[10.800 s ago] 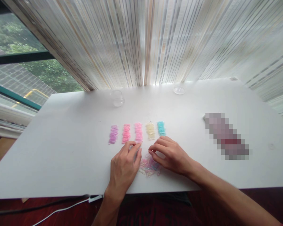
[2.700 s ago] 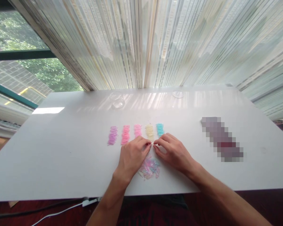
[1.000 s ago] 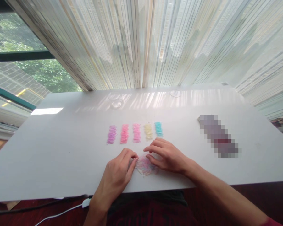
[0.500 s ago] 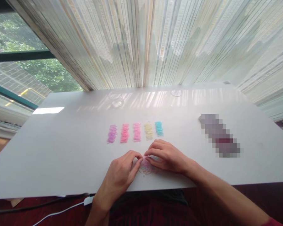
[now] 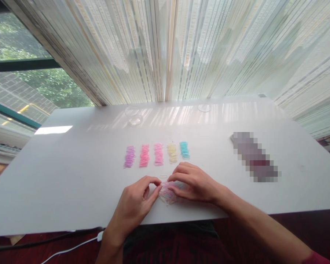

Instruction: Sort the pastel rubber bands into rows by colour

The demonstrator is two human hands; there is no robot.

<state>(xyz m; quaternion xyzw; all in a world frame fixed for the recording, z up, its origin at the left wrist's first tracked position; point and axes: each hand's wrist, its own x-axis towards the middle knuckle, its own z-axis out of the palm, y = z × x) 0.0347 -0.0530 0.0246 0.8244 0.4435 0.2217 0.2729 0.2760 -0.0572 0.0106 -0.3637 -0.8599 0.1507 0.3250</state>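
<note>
A loose heap of thin, pale mixed-colour elastic bands (image 5: pixel 167 198) lies near the table's front edge, partly under my fingers. My left hand (image 5: pixel 139 198) pinches at the heap's left side, thumb and forefinger together on what looks like a pale pink band. Over the heap's right side is my right hand (image 5: pixel 194 182), its thumb and forefinger slightly apart and touching the bands. Just beyond the fingertips lies a pale band (image 5: pixel 163 176). Farther back run neat columns of bands: purple (image 5: pixel 129 157), coral (image 5: pixel 144 156), pink (image 5: pixel 158 154), yellow (image 5: pixel 172 153) and teal (image 5: pixel 184 150).
A blurred-out flat object (image 5: pixel 254 157) lies on the white table (image 5: pixel 71 176) at the right. Clear round pieces (image 5: pixel 134 119) and a clear disc (image 5: pixel 204 108) sit at the back, before striped curtains (image 5: pixel 165 51). A white cable (image 5: pixel 71 250) hangs below the front left edge.
My left hand has drawn slightly left, away from my right hand. The pale band beyond the fingertips now shows. The whole view has shifted a little.
</note>
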